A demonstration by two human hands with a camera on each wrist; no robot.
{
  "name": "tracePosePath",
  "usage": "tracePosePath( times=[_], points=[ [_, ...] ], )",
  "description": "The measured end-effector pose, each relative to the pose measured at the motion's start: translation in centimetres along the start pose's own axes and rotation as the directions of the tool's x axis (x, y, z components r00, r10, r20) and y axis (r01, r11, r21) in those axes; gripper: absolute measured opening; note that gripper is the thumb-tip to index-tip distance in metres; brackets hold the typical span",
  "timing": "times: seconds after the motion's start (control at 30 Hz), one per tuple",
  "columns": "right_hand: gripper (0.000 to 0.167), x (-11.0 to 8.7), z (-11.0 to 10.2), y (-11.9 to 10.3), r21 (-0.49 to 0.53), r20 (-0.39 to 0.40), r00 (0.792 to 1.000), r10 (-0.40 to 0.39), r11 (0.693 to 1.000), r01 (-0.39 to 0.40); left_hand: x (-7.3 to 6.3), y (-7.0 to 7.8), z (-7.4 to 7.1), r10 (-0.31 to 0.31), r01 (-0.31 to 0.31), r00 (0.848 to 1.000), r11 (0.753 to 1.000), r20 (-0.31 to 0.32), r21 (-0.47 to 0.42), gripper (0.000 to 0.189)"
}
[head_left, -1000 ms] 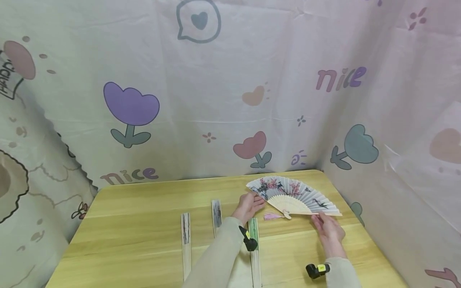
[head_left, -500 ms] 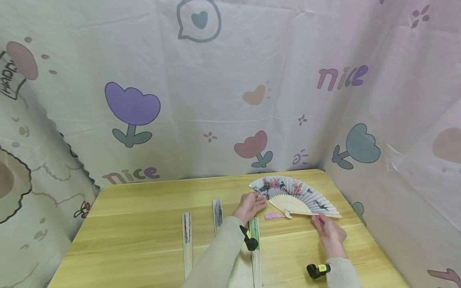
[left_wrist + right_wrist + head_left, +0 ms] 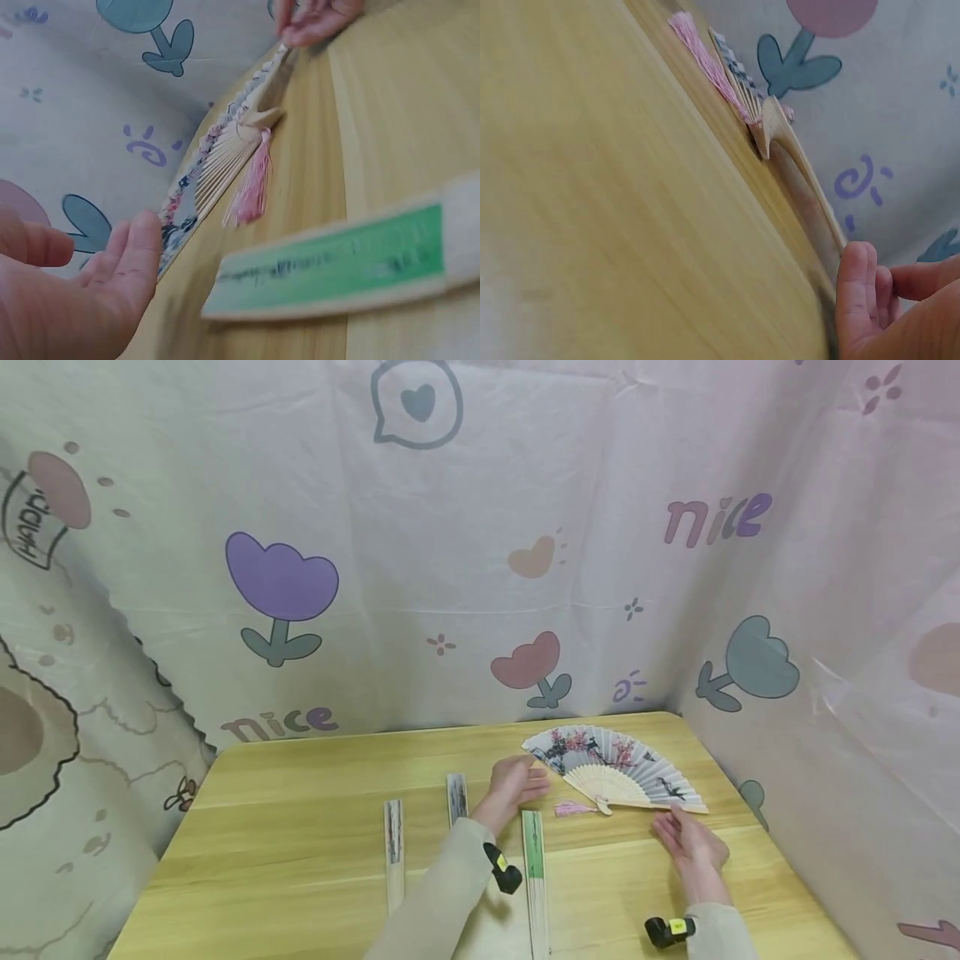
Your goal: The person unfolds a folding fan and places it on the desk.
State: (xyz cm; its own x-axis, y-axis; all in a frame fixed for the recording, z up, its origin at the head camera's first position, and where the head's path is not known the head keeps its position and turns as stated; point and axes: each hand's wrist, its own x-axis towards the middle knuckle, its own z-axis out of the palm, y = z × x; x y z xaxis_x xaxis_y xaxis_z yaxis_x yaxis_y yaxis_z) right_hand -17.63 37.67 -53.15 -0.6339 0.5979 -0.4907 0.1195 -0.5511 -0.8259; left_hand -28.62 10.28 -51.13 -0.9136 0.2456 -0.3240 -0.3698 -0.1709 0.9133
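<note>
A spread folding fan (image 3: 611, 764) with pink blossoms, a dark bird and pale wooden ribs lies at the table's back right. From its pivot a pink tassel (image 3: 574, 808) trails to the left. My left hand (image 3: 513, 785) is beside the fan's left end, fingers loosely extended and holding nothing. At the opposite end, the fingertips of my right hand (image 3: 692, 845) are right at the fan's outer rib, with the fingers relaxed. A folded green fan (image 3: 533, 847) lies in front of my left hand; the left wrist view shows its green leaf (image 3: 337, 259) close up.
Two more folded fans, a grey one (image 3: 457, 797) and a dark-patterned one (image 3: 393, 835), lie left of the green fan, partly covered by my left sleeve (image 3: 438, 893). A printed curtain (image 3: 420, 527) hangs along the back and sides of the wooden table (image 3: 285, 827).
My left hand has drawn slightly away from the spread fan, its forearm shifting left and uncovering more of the green fan. My right hand has edged back from the rib. The view has turned slightly.
</note>
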Motion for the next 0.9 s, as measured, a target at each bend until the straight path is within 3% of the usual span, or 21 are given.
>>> tracePosePath(
  times=[0.1, 0.23, 0.3, 0.5, 0.63, 0.77, 0.9],
  points=[
    [0.026, -0.9, 0.7, 0.0, -0.086, 0.042, 0.999, -0.032, 0.996, 0.036, -0.9, 0.2, -0.8, 0.031, -0.027, 0.999, 0.992, -0.035, 0.124, 0.045],
    [0.011, -2.3, 2.2, 0.0, -0.177, 0.145, 0.985, -0.089, 0.977, 0.115, -2.3, 0.5, -1.9, 0.091, -0.071, 0.994, 0.953, -0.057, 0.296, 0.037],
    [0.002, -3.1, 3.1, 0.1, -0.212, 0.209, 0.972, -0.111, 0.965, 0.156, -3.0, 0.7, -2.3, 0.138, -0.110, 0.989, 0.920, -0.049, 0.377, 0.035],
    [0.018, -5.1, 5.3, 0.8, -0.326, 0.316, 0.937, -0.145, 0.911, 0.252, -5.1, 0.6, -3.2, 0.251, -0.218, 0.968, 0.782, 0.025, 0.584, 0.037],
    [0.023, -6.1, 6.4, 1.8, -0.391, 0.356, 0.921, -0.160, 0.869, 0.303, -6.2, 0.2, -3.4, 0.295, -0.246, 0.955, 0.705, 0.041, 0.665, 0.034],
    [0.028, -6.9, 7.2, 2.8, -0.447, 0.408, 0.898, -0.166, 0.821, 0.355, -6.9, -0.3, -3.5, 0.323, -0.260, 0.945, 0.654, 0.048, 0.710, 0.029],
    [0.029, -7.5, 7.8, 3.7, -0.535, 0.455, 0.870, -0.189, 0.723, 0.437, -7.5, -0.8, -3.6, 0.322, -0.250, 0.945, 0.610, 0.053, 0.752, 0.027]
  ],
)
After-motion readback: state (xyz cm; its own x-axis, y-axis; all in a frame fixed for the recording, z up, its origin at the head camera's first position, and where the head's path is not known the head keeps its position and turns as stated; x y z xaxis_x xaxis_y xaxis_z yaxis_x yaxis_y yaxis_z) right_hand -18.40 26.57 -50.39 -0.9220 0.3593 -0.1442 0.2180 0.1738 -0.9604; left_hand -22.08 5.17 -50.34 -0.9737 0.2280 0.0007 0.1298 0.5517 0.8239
